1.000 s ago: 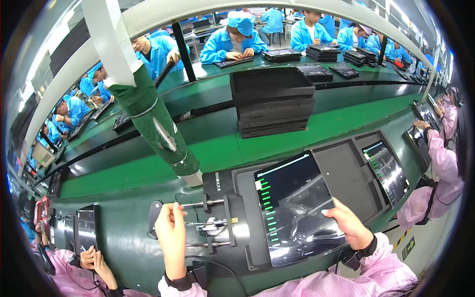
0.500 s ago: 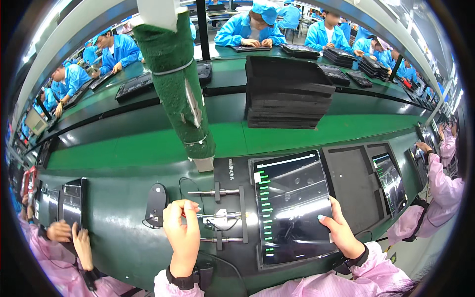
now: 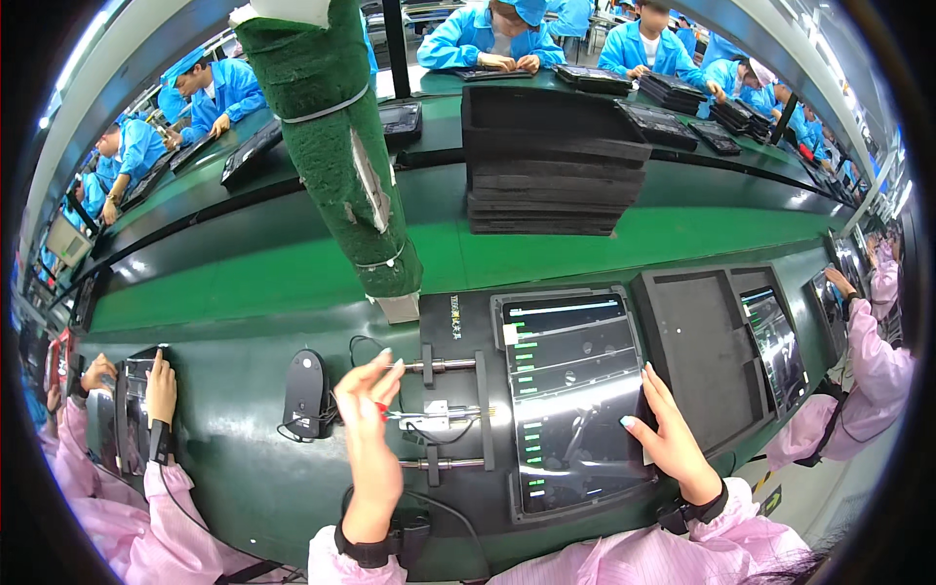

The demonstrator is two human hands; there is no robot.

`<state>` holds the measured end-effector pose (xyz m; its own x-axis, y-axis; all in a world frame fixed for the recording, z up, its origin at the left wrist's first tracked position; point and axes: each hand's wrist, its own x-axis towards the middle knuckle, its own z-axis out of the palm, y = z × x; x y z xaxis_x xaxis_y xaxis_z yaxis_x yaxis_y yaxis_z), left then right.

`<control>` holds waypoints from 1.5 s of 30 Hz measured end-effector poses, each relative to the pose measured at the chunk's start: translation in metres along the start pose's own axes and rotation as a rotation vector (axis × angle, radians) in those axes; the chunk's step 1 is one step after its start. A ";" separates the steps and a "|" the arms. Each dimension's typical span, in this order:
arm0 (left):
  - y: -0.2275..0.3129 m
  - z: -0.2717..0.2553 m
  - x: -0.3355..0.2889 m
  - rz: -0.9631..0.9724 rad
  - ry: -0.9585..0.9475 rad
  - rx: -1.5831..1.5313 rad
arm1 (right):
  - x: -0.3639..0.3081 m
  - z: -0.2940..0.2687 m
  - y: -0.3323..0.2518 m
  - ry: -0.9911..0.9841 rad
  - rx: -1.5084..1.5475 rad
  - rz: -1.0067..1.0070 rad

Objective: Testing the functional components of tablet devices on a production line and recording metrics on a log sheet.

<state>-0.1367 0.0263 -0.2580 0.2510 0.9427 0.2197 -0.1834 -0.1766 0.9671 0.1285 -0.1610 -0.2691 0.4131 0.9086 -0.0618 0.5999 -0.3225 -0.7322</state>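
Head view: a flat black tablet [image 3: 570, 390] lies face up in a dark holder [image 3: 498, 322], with green marks going down the left part of its screen and a small white square near its top left corner. The right hand [image 3: 675, 437] is on the tablet's right edge; its fingers are close together and point along that edge, and its thumb sticks out over the glass. To the left of the tablet, the left hand [image 3: 369, 424] is up in the air, its fingers a bit bent and spread apart. It is right by the red tip [image 3: 383, 408] of a small metal clamp [image 3: 429, 416], but I cannot tell if they touch. Farther left of the tablet is a black oval thing [image 3: 305, 375] with a thin wire, on the green table [image 3: 234, 429]. Just right of the tablet is a black tray [image 3: 697, 351] with a second screen [image 3: 775, 341] in it. Past the tablet's far edge stand a pile of black trays [image 3: 551, 161] and, more to the left, a slanted green post [image 3: 336, 175]. Way past the tablet, people in blue coats [image 3: 487, 44] are at a bench. Far left of the tablet, a co-worker in pink [image 3: 185, 526] has both hands at a dark panel [image 3: 132, 395].
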 end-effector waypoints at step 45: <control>-0.017 -0.029 0.012 0.089 0.167 1.217 | -0.002 0.000 0.000 0.053 0.191 0.009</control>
<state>-0.1577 0.0489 -0.2750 0.1420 0.9228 0.3580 0.8340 -0.3064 0.4589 0.1281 -0.1627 -0.2691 0.4566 0.8889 -0.0366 0.4573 -0.2697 -0.8474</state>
